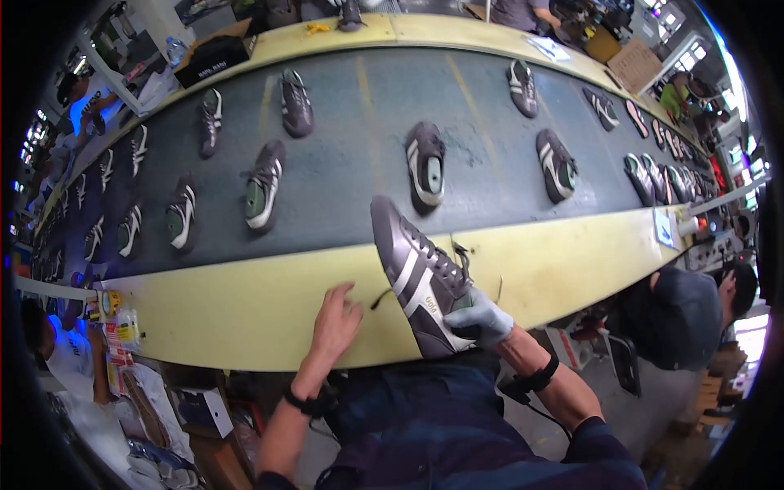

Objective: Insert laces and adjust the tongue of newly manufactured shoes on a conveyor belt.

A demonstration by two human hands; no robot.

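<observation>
My right hand [483,318], in a pale grey glove, grips a dark grey sneaker [416,269] by its heel end, with the thumb at the opening. The sneaker has white side stripes and dark laces. It is tilted above the yellow work ledge [245,314], toe pointing away from me. My bare left hand [336,327] hovers left of the sneaker, fingers apart and slightly bent, holding nothing. A short dark cord-like piece [380,300] sticks out between that hand and the sneaker; what it belongs to is unclear.
Beyond the ledge runs a dark green conveyor belt [343,188] carrying several similar sneakers, one [426,167] straight ahead. A black box [216,59] stands at the far left. Another person in a dark cap [674,314] is close on my right; others sit at the left.
</observation>
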